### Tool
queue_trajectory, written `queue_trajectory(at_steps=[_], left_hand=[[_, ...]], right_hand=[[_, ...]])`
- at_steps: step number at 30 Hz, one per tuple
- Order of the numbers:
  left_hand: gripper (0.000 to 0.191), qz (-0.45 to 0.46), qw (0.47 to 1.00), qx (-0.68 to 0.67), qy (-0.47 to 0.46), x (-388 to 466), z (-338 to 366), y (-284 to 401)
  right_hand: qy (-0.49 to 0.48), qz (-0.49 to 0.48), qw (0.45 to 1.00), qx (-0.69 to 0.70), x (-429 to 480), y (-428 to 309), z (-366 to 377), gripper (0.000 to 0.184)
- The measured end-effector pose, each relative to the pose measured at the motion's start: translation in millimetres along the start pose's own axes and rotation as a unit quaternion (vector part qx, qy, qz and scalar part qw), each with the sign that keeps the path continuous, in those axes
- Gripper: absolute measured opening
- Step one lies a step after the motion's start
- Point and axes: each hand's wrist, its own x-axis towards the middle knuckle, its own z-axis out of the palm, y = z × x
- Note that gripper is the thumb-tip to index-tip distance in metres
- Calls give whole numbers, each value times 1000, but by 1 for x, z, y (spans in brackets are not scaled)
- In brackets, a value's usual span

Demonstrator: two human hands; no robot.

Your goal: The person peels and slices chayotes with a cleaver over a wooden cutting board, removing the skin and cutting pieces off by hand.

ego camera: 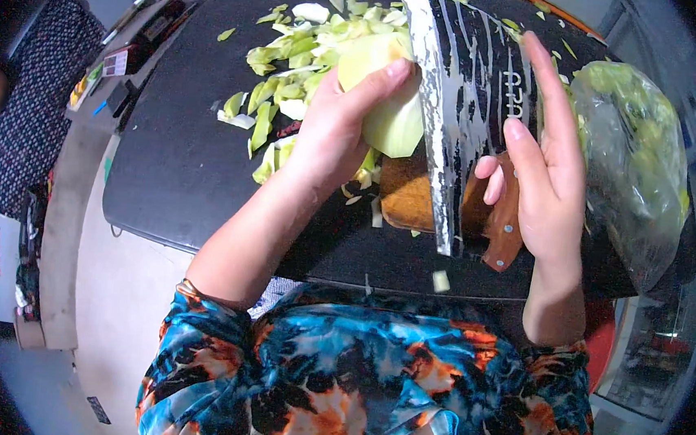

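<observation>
Between the thumb and fingers of my left hand (337,115) is a large, peeled, pale green vegetable (392,129) with flat cut faces. My right hand (551,172) holds a broad kitchen cleaver (456,91), its dark blade streaked with wet white residue. The index finger stretches along the far side of the blade and the thumb lies against its face. A riveted wooden handle (503,230) shows below the palm. The bright cutting edge faces left, close beside the vegetable; whether they touch I cannot tell. Beneath the blade, a wooden cutting board (408,194) is partly hidden.
Thick green peelings (278,89) are heaped on the black table (168,160), behind and left of the vegetable. On the right lies a clear plastic bag (631,160) with green pieces inside. A small pale scrap (441,281) sits by the table's near edge.
</observation>
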Motion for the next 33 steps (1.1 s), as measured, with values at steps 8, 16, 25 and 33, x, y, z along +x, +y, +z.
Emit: queue_trajectory(at_steps=[8, 16, 25, 33], left_hand=[[41, 11, 999, -34, 29, 5, -4, -2], [37, 22, 998, -5, 65, 7, -8, -5], [39, 3, 994, 92, 56, 3, -6, 0], [35, 5, 996, 49, 68, -1, 3, -8]], right_hand=[[-16, 1, 997, -71, -3, -5, -2, 54], [-26, 48, 996, -75, -3, -8, -5, 52], [-53, 106, 993, -12, 3, -9, -11, 51], [-64, 121, 990, 20, 7, -4, -13, 52]])
